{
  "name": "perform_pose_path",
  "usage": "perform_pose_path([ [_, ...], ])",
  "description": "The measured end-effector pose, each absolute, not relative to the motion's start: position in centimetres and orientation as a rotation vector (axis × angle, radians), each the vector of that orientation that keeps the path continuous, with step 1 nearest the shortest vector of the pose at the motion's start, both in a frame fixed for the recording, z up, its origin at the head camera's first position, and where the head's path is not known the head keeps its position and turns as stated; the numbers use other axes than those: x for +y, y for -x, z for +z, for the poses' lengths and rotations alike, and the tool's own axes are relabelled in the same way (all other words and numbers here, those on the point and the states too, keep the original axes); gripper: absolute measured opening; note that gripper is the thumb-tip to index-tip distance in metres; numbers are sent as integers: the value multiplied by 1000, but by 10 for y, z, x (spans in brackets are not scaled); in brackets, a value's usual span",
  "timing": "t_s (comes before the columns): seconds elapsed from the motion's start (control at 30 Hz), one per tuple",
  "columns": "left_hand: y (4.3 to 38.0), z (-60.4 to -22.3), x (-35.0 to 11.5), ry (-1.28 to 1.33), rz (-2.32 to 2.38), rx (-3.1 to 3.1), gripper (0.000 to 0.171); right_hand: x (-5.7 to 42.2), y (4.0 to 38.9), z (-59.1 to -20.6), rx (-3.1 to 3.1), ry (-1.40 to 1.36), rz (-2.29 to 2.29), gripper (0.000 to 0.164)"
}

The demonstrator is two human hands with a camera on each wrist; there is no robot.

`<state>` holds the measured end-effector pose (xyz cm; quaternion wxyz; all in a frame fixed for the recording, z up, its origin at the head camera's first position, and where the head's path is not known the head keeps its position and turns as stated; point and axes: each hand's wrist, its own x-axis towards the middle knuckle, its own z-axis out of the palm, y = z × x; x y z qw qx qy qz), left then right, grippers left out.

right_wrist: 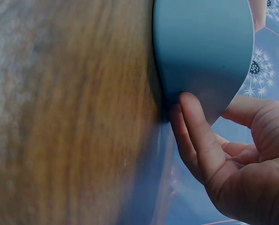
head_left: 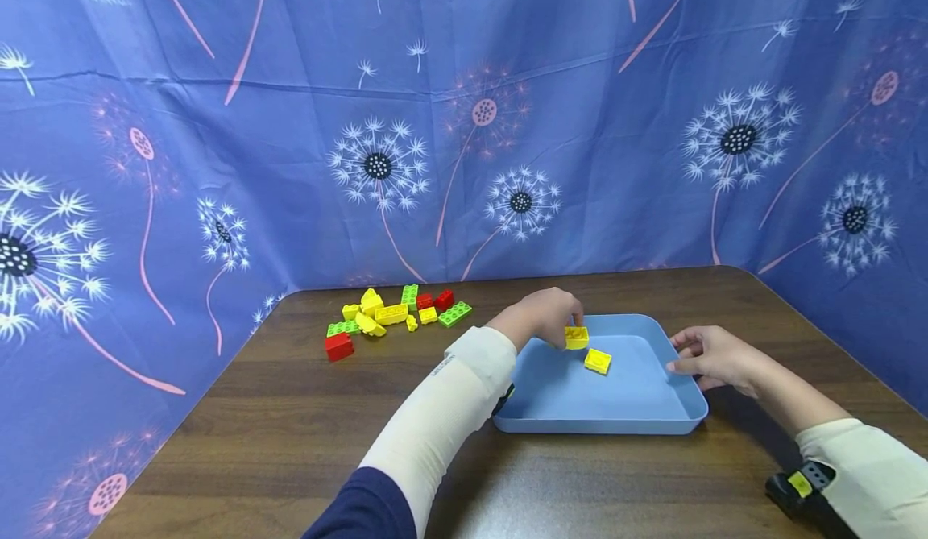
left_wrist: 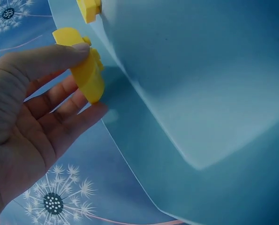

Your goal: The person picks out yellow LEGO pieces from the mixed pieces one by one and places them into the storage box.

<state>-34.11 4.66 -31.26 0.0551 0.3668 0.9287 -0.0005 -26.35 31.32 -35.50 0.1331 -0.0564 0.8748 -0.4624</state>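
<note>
My left hand (head_left: pixel 545 315) pinches a yellow toy brick (head_left: pixel 577 337) between thumb and fingers, over the far left part of a shallow blue tray (head_left: pixel 580 425). In the left wrist view, the brick (left_wrist: pixel 88 77) has a curved side, and the thumb presses on it. Inside the tray lies a second yellow brick (head_left: pixel 598 361), just right of and nearer than the held one. At the tray's right wall, my right hand (head_left: pixel 718 359) grips the rim. The right wrist view shows its fingers (right_wrist: pixel 200 133) against the outside of the wall, with the thumb up at the rim.
Loose yellow, green and red bricks (head_left: pixel 391 314) form a group at the back left of the brown wooden table (head_left: pixel 290 434). A red brick (head_left: pixel 338 346) sits at that group's near left edge. Behind the table hangs a blue dandelion-print cloth (head_left: pixel 449 120).
</note>
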Motion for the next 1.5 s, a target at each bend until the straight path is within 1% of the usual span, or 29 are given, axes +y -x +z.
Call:
perform_pose_path([
  [0.23, 338, -314, 46, -1057, -22, 2791, 37, 312, 263, -358, 2531, 166, -1348, 55],
  [0.47, 341, -313, 48, -1087, -58, 2797, 44, 314, 264, -356, 2535, 171, -1342, 56],
  [0.8, 340, -306, 43, -1057, -9, 2803, 44, 315, 264, -355, 2532, 155, -1316, 59],
  [1.17, 337, -288, 32, -1139, 85, 2811, 42, 314, 266, -356, 2523, 157, -1337, 55],
  [1.5, 333, -275, 8, -1224, 148, 2850, 39, 313, 265, -356, 2525, 168, -1343, 54],
])
